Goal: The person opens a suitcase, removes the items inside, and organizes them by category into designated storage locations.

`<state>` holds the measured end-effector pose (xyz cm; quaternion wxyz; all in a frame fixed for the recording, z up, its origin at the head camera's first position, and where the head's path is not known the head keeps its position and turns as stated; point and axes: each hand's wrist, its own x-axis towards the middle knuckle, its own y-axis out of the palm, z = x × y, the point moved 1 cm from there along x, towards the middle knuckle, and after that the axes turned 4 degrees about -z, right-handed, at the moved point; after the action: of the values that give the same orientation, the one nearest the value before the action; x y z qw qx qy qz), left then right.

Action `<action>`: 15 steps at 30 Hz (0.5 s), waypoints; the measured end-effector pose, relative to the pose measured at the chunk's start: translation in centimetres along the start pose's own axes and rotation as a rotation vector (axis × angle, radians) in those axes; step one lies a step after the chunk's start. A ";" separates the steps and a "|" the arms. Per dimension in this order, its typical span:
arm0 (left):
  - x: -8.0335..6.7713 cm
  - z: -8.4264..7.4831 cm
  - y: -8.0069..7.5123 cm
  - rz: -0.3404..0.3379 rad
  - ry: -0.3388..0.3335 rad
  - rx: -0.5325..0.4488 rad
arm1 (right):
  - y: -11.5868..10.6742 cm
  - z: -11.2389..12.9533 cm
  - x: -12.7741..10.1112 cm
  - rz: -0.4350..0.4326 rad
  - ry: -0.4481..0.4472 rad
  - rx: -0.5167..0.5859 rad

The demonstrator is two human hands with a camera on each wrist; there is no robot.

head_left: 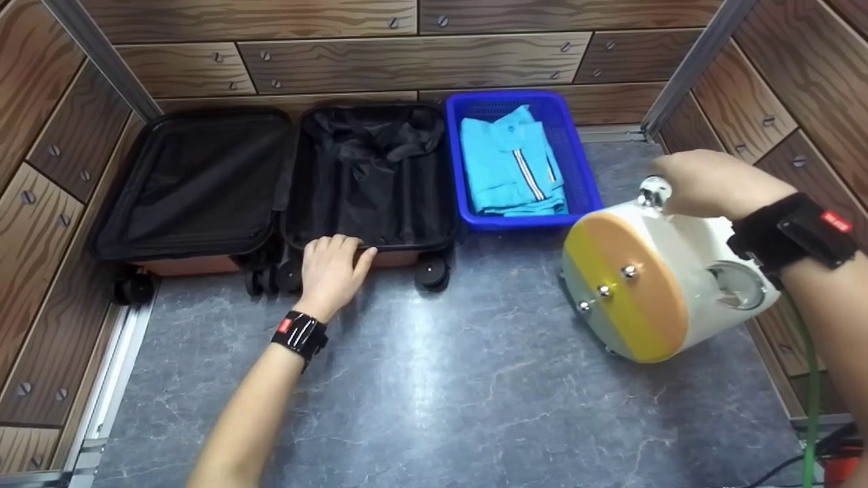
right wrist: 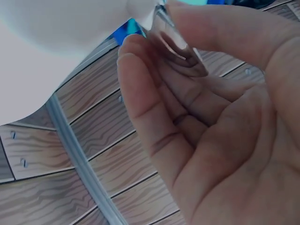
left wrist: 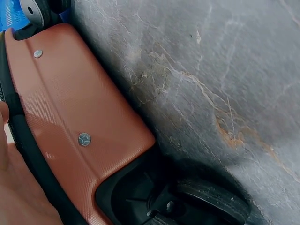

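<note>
An unzipped suitcase lies flat, its black-lined halves side by side: the left half (head_left: 203,183) is covered by a flat panel, the right half (head_left: 366,190) is a hollow shell with bunched straps. My left hand (head_left: 332,271) holds the near rim of the right half, fingers over the edge; the left wrist view shows the copper-coloured shell (left wrist: 79,103) and a black wheel (left wrist: 211,201). My right hand (head_left: 712,179) grips a shiny metal knob (head_left: 654,192) on a white drum-shaped thing (head_left: 678,251), tilted, with an orange, yellow and grey striped end and a round window.
A blue basket (head_left: 586,169) holding a folded turquoise garment (head_left: 508,163) stands right of the suitcase, against the back wall (head_left: 407,64). Wood-patterned panels enclose the grey marbled floor (head_left: 420,379). A green cable (head_left: 812,407) hangs at the right.
</note>
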<state>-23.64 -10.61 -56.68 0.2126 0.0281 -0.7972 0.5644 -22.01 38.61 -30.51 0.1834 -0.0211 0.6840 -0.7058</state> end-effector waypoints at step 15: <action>0.0 -0.1 0.2 -0.009 -0.008 -0.012 | 0.3 -0.8 0.0 -0.065 0.079 -0.103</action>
<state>-23.67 -10.46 -56.82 0.2122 0.0329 -0.8013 0.5584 -22.13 39.37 -30.82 0.1319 -0.0249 0.7251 -0.6754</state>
